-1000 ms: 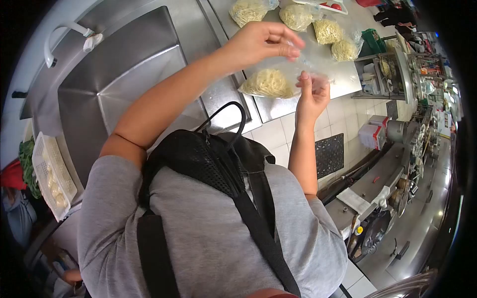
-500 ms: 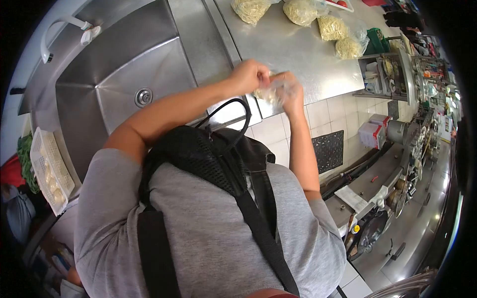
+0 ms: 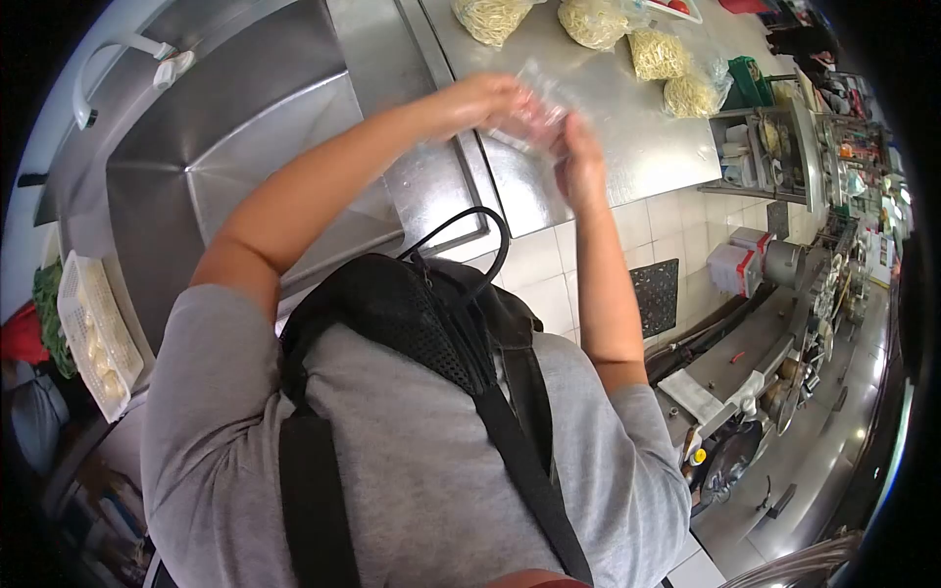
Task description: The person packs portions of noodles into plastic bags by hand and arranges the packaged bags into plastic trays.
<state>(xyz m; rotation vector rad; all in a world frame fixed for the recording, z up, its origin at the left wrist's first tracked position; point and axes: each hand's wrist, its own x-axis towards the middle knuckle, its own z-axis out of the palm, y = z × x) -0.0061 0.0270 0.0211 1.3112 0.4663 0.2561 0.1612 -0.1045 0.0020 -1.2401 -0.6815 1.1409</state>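
A clear plastic bag (image 3: 534,120) is stretched between my hands above the near edge of the steel counter (image 3: 627,147). My left hand (image 3: 493,98) grips its upper left side, fingers closed and somewhat blurred. On the other side, my right hand (image 3: 582,162) pinches the bag's right edge with the thumb side up. Glare and motion smear the plastic, so what it contains, if anything, I cannot make out. Beyond my hands, several clear bags of pale yellow strands (image 3: 659,56) lie along the far part of the counter.
To the left is a steel sink (image 3: 147,211) with a white tap (image 3: 127,44). A white perforated basket (image 3: 83,314) holding pale pieces stands at its near left. A green container (image 3: 750,80) sits at the counter's right end. Pans and a stove line (image 3: 735,363) run along the right.
Both hands have moved up and away from my body, over the counter. The bag, bunched up before, is now spread wider between them.
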